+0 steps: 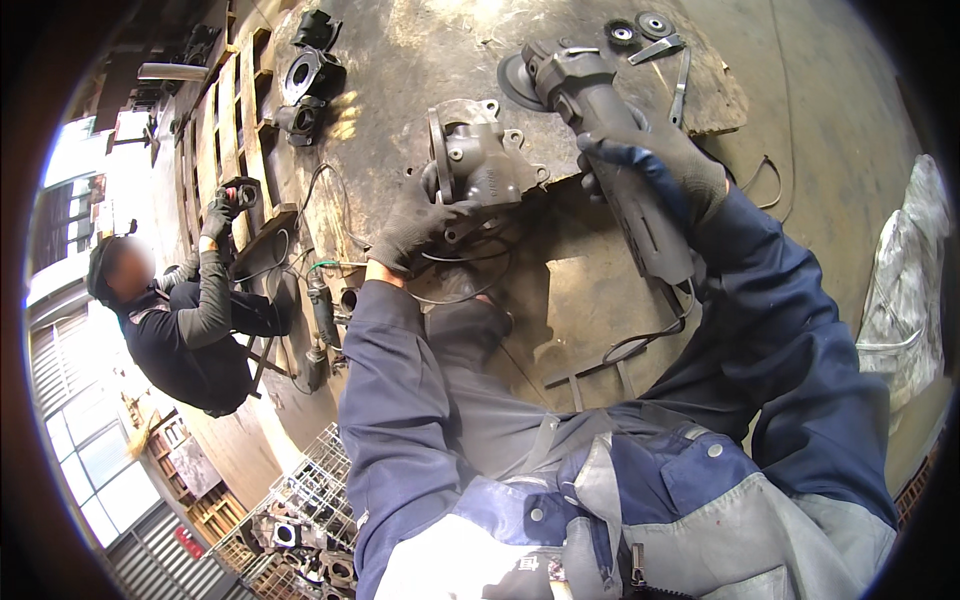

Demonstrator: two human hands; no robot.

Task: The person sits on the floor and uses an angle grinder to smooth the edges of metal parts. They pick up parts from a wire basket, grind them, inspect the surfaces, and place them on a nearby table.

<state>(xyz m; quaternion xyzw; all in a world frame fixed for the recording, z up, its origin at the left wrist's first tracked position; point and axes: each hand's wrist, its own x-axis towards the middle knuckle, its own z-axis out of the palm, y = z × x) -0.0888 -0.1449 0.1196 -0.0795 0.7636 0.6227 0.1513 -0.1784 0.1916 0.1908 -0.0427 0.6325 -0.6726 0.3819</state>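
My left hand [420, 222], in a dark grey glove, grips the near left side of a grey metal casting [482, 160] with a flange and bolt lugs. The casting sits at the near edge of a worn work surface [400, 60]. In my gloved right hand [655, 165] is a dark angle grinder [625, 205], held by its body. Its head points away from me, and the disc [518, 80] is to the right of the casting, apart from it. A cord hangs from the grinder's near end.
Spare discs [654, 25] and wrenches [680, 88] lie at the far right. More castings [303, 75] stand at the far left beside a wooden pallet [228, 120]. A seated person [190, 320] works at left. Cables [330, 190] and another power tool [322, 315] are nearby. A wire basket [320, 470] stands lower left.
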